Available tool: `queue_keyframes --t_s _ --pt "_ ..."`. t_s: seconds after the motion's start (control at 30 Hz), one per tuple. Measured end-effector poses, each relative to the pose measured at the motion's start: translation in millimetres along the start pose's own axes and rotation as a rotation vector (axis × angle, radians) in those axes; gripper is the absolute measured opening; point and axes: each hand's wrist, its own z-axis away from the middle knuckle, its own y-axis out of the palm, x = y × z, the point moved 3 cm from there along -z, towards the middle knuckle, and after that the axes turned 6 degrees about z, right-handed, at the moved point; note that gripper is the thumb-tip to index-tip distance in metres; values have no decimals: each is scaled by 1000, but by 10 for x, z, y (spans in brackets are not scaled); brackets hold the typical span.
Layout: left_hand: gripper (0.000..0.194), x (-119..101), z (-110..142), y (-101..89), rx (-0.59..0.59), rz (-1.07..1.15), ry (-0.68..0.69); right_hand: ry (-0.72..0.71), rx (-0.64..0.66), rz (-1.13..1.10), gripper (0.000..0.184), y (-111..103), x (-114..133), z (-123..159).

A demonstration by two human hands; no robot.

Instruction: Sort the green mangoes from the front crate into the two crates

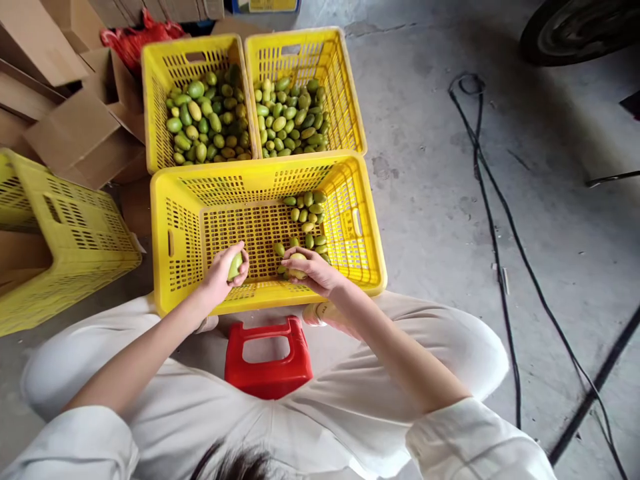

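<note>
Over the near yellow crate point(260, 175), my left hand point(223, 272) is closed around a green oval fruit point(235, 267). My right hand point(314, 270) grips a yellowish-green fruit point(298, 267) above the crate's right half. Close to that hand, several green fruits point(320, 241) lie on the crate's slotted floor. Farther back on the right side sits another cluster of green fruits point(306, 210). The exact kind of fruit cannot be told; they are small, smooth and oval.
Two yellow crates point(254, 143) behind hold many green fruits point(205, 120). Cardboard boxes point(75, 133) and a tilted yellow crate point(75, 227) stand left. A red plastic stool point(269, 380) is between my legs. Black cable point(493, 220) lies right, below a wheel point(575, 33).
</note>
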Motion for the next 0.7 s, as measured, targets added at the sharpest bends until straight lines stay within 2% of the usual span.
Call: queue_keyframes --t_s 0.07,0.13,0.2,0.27,0.37,0.47,0.57,0.63,0.7 --pt "39 135 13 -10 23 40 -148 35 22 -14 36 25 -90 -22" --pt "36 187 34 -5 76 111 -219 0 15 -51 33 5 -102 -31" --pt "25 141 46 -7 101 171 -173 -84 -23 -110 25 -61 -32 -21" --pt "22 41 53 -18 107 184 -82 -165 -32 -201 17 -135 89 10" --pt "24 -120 55 -39 103 159 45 -256 29 -309 25 -194 270 71" --pt "26 -173 36 -46 84 150 82 -283 67 -286 29 -169 300 89" --pt "28 -47 -11 -47 93 123 1 -178 61 -191 23 -102 82 24" --pt "26 121 -48 -84 58 67 -108 -21 -2 -119 19 -98 -173 -40" --pt "20 303 -71 -165 -41 16 -233 174 -116 -88 14 -155 -438 -87"
